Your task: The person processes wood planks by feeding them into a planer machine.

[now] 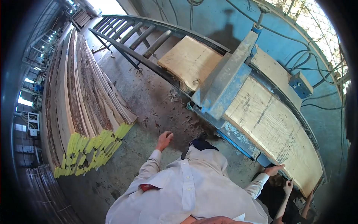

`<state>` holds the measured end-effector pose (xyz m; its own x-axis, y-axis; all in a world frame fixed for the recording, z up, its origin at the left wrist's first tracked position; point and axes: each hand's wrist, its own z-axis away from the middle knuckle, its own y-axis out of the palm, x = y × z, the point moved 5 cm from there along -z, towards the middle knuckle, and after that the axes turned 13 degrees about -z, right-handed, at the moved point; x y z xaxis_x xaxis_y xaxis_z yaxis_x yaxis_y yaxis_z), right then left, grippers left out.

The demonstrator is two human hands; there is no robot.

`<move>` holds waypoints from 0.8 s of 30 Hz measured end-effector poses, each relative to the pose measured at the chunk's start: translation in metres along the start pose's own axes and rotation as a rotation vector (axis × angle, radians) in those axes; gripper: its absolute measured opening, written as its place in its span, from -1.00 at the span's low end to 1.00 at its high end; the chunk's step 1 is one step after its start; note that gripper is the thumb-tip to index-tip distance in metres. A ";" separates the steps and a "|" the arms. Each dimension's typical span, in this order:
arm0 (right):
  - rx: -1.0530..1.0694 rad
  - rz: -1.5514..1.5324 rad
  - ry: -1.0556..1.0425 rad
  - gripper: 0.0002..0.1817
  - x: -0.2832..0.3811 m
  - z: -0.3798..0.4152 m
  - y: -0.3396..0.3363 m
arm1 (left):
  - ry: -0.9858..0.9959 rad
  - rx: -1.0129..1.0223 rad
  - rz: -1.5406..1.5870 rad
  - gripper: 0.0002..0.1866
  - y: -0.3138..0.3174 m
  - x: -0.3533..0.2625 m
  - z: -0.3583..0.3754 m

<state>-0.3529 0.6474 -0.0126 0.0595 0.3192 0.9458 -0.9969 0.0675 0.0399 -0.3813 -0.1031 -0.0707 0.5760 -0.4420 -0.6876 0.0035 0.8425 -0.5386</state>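
Note:
A wide, pale wooden board (274, 125) with dark streaks runs through a blue planer-like machine (223, 93). On the near side, my right hand (274, 170) grips the board's edge, its fingertips at the rim. The board's other end (190, 61) comes out past the machine onto a roller conveyor (136, 39). My left hand (165, 140) hangs over the floor between the machine and a lumber stack, fingers curled in, with nothing seen in them.
Long, bark-edged planks (84, 93) with yellow-painted ends are stacked at left. A co-worker's hands (288, 186) are at the board's near end, lower right. Cables (309, 63) hang by the blue wall, near a control box (301, 86). Wood scraps litter the concrete floor (149, 106).

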 end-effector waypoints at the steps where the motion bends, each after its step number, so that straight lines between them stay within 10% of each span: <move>1: 0.015 0.002 -0.025 0.05 -0.001 -0.010 -0.001 | 0.051 -0.012 -0.010 -0.58 -0.014 -0.027 -0.012; 5: -0.008 -0.020 -0.004 -0.01 0.002 0.005 0.005 | 0.246 -0.085 -0.134 -0.62 -0.056 -0.092 -0.058; 10: -0.093 0.567 -0.484 -0.28 -0.002 -0.021 -0.017 | 0.350 -0.117 -0.080 -0.72 -0.099 -0.161 -0.093; 13: -0.190 -0.071 -0.379 -0.31 -0.003 -0.013 -0.020 | 0.462 -0.243 -0.044 -0.72 -0.127 -0.180 -0.129; 17: -0.354 -0.008 -0.390 -0.32 -0.019 0.072 -0.043 | 0.612 -0.419 -0.223 -0.66 -0.178 -0.222 -0.194; 22: -0.072 0.505 -0.054 -0.34 -0.199 0.181 -0.121 | 0.595 -0.421 -0.420 -0.49 -0.202 -0.277 -0.281; 24: -0.017 0.570 0.159 -0.23 -0.381 0.225 -0.191 | 0.782 -0.555 -0.635 -0.39 -0.198 -0.285 -0.315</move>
<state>-0.1968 0.3000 -0.3080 -0.4767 0.4474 0.7567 -0.8732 -0.1414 -0.4664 -0.8036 -0.2411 0.0782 -0.0668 -0.9722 -0.2245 -0.3607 0.2333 -0.9030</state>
